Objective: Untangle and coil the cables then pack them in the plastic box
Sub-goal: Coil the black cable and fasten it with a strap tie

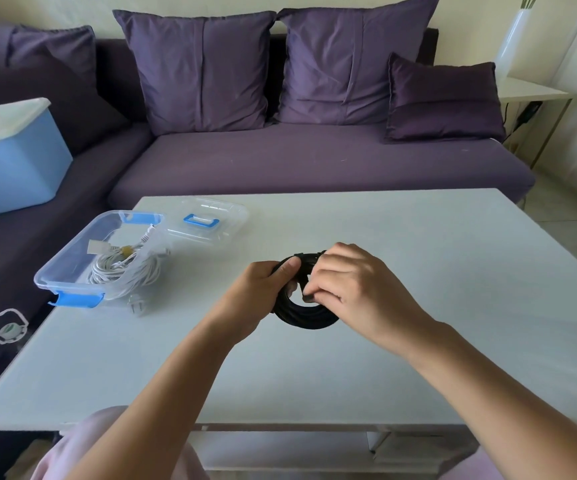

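Held the black cable coil (pixel 301 315) over the bench (pixel 418 271): left hand (pixel 266 285) gripping the loops, right hand (pixel 346 282) pinching the loose end at the top. Probably needed tight loops and a snug tuck before letting go. Farther left, saw the plastic box (pixel 72 261) open, white cables (pixel 124 271) inside.

- Purple corner sofa (pixel 314 161) with matching cushions (pixel 204 67) against a pale wall (pixel 72 12).
- White low table (pixel 418 237) in front; blue bin (pixel 13 161) on the seat at left.
- White vase (pixel 513 39) on a side table (pixel 529 90), right; floor (pixel 574 216) possibly tiled.
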`<state>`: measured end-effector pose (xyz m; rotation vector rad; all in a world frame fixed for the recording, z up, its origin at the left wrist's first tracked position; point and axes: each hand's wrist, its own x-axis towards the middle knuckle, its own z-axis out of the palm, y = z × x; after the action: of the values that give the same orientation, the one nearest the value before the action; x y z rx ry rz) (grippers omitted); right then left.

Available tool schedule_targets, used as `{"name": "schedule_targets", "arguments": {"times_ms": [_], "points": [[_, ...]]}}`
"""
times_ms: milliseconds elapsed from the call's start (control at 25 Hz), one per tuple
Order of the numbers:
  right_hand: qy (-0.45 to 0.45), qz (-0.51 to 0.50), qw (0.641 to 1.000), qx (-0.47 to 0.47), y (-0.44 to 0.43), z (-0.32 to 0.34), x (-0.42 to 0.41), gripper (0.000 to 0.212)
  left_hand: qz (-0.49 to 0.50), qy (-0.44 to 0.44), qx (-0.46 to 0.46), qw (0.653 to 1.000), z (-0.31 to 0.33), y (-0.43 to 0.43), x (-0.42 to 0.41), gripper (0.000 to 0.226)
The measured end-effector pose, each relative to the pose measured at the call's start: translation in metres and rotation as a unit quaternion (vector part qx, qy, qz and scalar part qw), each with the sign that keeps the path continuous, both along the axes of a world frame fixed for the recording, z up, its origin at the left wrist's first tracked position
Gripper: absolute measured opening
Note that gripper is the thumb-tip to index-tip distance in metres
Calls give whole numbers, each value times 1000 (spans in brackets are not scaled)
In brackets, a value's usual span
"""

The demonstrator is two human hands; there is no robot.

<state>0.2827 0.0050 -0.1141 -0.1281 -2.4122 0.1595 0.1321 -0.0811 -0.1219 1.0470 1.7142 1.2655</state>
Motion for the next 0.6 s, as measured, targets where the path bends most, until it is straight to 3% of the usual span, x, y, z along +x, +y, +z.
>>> {"name": "schedule_targets", "arguments": {"times_ms": [160,360,480,600], "points": [[37,14,997,71,4,7,5,10,-20,22,-6,1000,1,0,6,43],[48,-23,998,34,7,2,9,8,-52,64,-23,996,5,-2,14,32],[62,-53,994,-66,4,-3,6,16,-56,99,-21,993,7,-4,15,31],[74,-83,972,-205,-1,-5,2,10,-53,119,-12,991,5,-4,14,32]]}}
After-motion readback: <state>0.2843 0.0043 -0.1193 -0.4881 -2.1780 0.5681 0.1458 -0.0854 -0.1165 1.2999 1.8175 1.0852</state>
